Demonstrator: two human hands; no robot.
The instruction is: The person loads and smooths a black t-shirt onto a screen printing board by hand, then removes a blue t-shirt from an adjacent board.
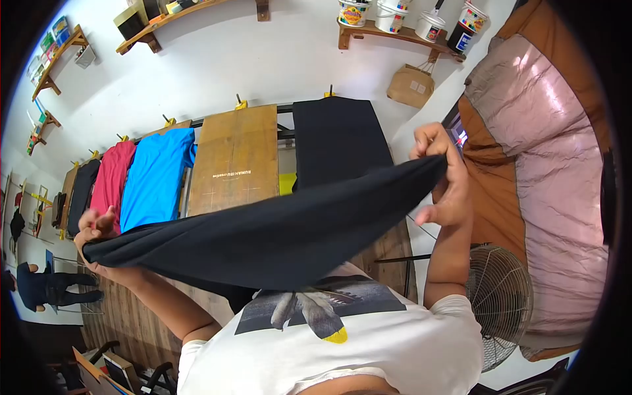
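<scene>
- far L bg: person in dark clothes (41, 288)
- L grip (90, 232): fingers pinched on one end of blk cloth (270, 240)
- red shirt (113, 174), then blue shirt (155, 168), side by side bhd the cloth
- wood board (234, 148) w/ lettering, partly hidden
- cloth itself: mid-air, stretched btwn both grips, in front of wearer's white tee (368, 359)
- more blk fabric (339, 135), bhd
- R grip (453, 187): holding other end, thumb out
- fan (503, 296), lower dn
- pink/brown drape (559, 224), far R

A white, short-sleeved T-shirt (263, 361) bears a print (320, 311) — grey, yellow-tipped.
</scene>
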